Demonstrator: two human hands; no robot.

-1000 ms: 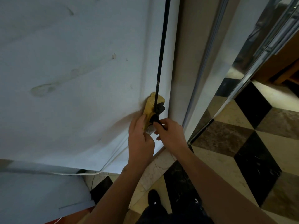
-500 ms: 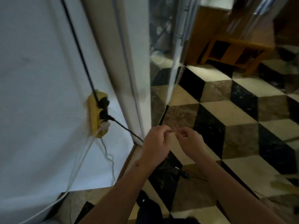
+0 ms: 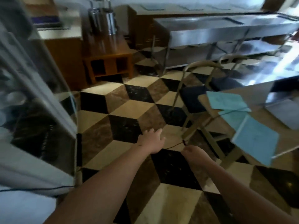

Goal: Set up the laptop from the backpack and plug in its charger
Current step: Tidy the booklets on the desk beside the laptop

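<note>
Head view: right hand (image 3: 193, 153) was pinched shut on the charger cable (image 3: 175, 145), its plug end (image 3: 184, 142) just above the fingers. Left hand (image 3: 152, 141) hovered over the chequered floor (image 3: 134, 109), grip spread apart. Laptop not seen; frame blurred.

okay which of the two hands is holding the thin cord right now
The right hand: its fingers pinch the thin dark cord. The left hand is spread open and empty.
</note>
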